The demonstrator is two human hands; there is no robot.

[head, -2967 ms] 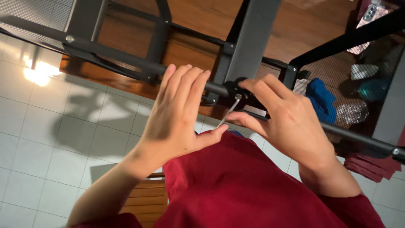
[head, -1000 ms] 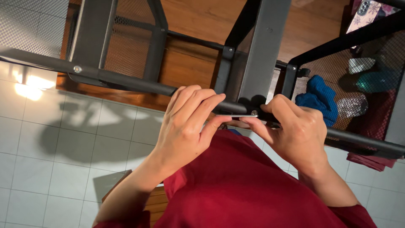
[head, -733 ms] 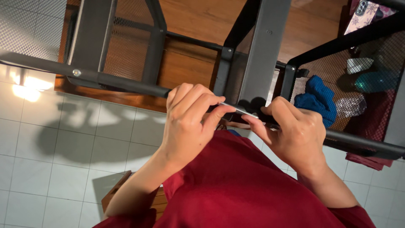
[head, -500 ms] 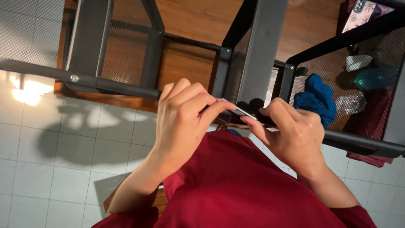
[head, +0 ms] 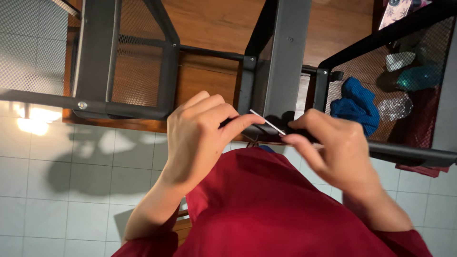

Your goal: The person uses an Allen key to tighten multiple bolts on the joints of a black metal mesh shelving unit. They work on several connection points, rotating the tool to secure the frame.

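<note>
A white tiled floor (head: pixel 71 190) is seen across the near left, with a wooden surface (head: pixel 214 28) beyond it at the far side. Over both, a dark metal frame (head: pixel 281 62) with flat uprights and mesh panels is spread from left to right; a horizontal bar of it (head: pixel 409 154) is run toward the right edge. Behind the mesh on the far right, a blue cloth (head: pixel 354 104) and a clear crumpled wrapper (head: pixel 397 107) are held in a compartment. A red garment (head: pixel 276 209) is seen at the near centre, below the hands. The left hand (head: pixel 197 138) is raised just left of the central upright, its fingers curled together and its thumb and forefinger pinched on one end of a thin silvery rod (head: pixel 267 123). The right hand (head: pixel 340 152) is closed on the rod's other end, against the bar. The rod is held slanted between the two hands, in front of the frame.
</note>
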